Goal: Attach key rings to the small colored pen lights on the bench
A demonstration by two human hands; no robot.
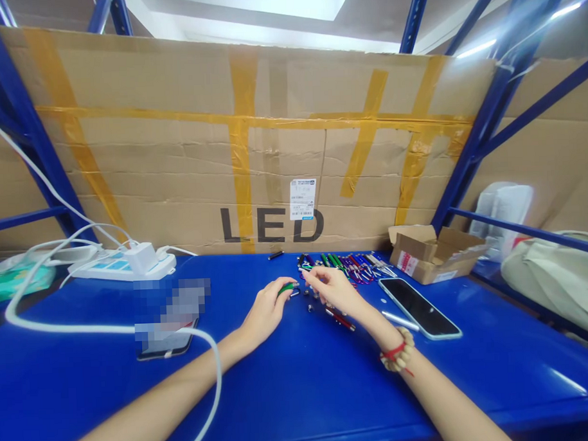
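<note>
My left hand (268,308) rests on the blue table (300,387) with its fingers closed round a small green pen-like tube (287,287). My right hand (332,287) is just to the right of it, fingers pinched on a tiny part I cannot make out near the tube's end. A red tube (343,320) lies under my right wrist, and small dark loose parts (309,307) lie between the hands. A row of several coloured tubes (346,265) lies behind my right hand.
A dark phone (419,307) lies right of my right arm, an open cardboard box (434,251) behind it. A power strip (124,264) with white cable (80,328) and a second phone (166,344) sit left. A taped cardboard wall (253,145) closes the back.
</note>
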